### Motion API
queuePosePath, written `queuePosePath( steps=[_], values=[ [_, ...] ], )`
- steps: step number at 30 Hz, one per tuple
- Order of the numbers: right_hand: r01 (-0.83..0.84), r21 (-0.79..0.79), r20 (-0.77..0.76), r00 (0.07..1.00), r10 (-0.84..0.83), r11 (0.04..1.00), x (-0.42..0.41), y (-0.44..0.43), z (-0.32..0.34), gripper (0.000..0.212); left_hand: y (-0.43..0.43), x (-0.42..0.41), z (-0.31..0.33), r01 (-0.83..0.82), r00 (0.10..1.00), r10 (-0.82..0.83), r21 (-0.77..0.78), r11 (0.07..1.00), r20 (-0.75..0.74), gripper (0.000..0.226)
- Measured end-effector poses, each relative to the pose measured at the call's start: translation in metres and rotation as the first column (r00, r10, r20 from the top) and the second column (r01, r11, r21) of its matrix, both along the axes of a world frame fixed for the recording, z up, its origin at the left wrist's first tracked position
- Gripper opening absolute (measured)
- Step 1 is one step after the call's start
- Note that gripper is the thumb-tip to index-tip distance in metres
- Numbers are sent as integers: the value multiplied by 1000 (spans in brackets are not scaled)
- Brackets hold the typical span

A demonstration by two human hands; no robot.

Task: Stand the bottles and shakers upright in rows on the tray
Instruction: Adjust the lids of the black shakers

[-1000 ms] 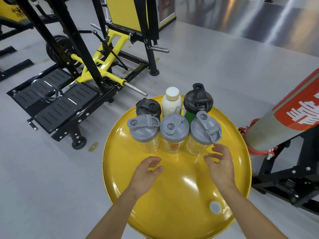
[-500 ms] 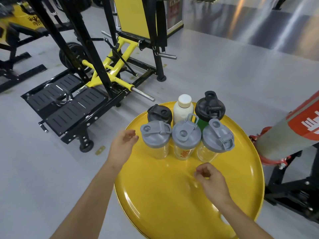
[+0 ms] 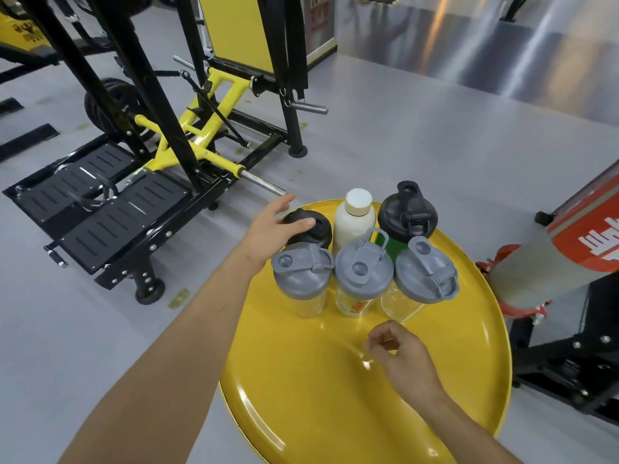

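Note:
On the round yellow tray (image 3: 335, 396) several containers stand upright in two rows. The front row holds three clear shakers with grey lids: left (image 3: 301, 279), middle (image 3: 363, 274) and right (image 3: 427, 279). Behind them stand a black-lidded shaker (image 3: 318, 227), a white bottle (image 3: 355, 217) and a taller black-lidded green shaker (image 3: 407, 212). My left hand (image 3: 271, 226) reaches over the tray's far left edge, fingers spread, thumb resting on the small black lid. My right hand (image 3: 402, 353) hovers over the tray's bare middle, fingers loosely curled and holding nothing.
A black and yellow gym machine (image 3: 150, 162) with foot plates stands on the grey floor to the left. A steel bar end (image 3: 264, 184) points toward the tray. A grey and red padded post (image 3: 552, 259) on a black base stands close to the tray's right edge.
My left hand has moved from the tray's front to its far left, onto the small black lid. My right hand drew back from the right grey shaker and curled.

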State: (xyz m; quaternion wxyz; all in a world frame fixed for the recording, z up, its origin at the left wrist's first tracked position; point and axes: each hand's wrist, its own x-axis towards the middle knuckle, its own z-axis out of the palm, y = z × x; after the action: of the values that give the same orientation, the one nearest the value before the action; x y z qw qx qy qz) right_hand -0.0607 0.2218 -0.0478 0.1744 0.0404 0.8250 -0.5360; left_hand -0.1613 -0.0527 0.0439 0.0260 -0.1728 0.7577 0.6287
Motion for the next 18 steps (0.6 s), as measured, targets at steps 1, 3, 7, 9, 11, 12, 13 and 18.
queuePosePath(
  steps=[1,3,7,9,11,12,13,18],
  values=[
    [-1,3,2,1000,1,1000,0,0,1,14,0,-3,-2,8,1000,-8,17,1000,7,67],
    [-8,10,7,1000,8,1000,0,-1,2,13,-1,-9,-5,22,1000,-22,18,1000,17,56],
    [-10,12,19,1000,10,1000,-3,-3,3,12,-5,-12,-9,28,1000,-28,-41,999,14,46],
    [-14,12,21,1000,14,1000,-5,-5,2,12,-4,-12,-9,17,1000,-17,-62,998,5,46],
    [-28,17,19,999,27,999,-6,-6,2,13,-3,-12,-10,10,1000,-10,-81,997,-4,46],
    [-38,20,19,999,38,999,-6,-7,3,13,-2,-12,-9,9,1000,-10,-84,996,-5,46],
    [-53,24,18,998,53,998,-6,-7,3,14,-1,-12,-9,7,1000,-7,-82,997,-7,46],
    [-201,67,-19,979,203,977,-4,-6,18,15,1,-10,-10,-13,999,10,-86,996,-31,45]
  ],
)
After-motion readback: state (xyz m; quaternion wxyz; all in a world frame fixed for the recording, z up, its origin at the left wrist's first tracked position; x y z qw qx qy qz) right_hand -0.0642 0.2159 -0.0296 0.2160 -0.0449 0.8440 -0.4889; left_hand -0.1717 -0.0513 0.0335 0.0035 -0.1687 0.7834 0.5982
